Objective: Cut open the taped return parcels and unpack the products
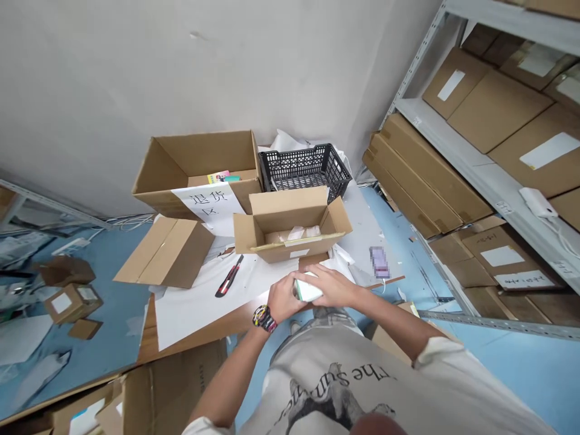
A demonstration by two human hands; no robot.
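Observation:
A small white and green box point(309, 289) is held between my two hands, close to my body at the table's front edge. My left hand point(284, 297) is closed round its left side, with a colourful watch on the wrist. Across its top and right side lies my right hand point(333, 286), fingers wrapped on it. Just beyond stands an open cardboard box point(294, 244) with small pale items inside. A red and black utility knife point(229, 277) rests on white paper to the left.
Behind are a large open carton point(158, 196) with a paper sign and a black plastic basket point(306, 163). A closed carton point(170, 251) sits at left, a phone point(379, 262) at right. Shelves point(457, 136) with cartons stand at right.

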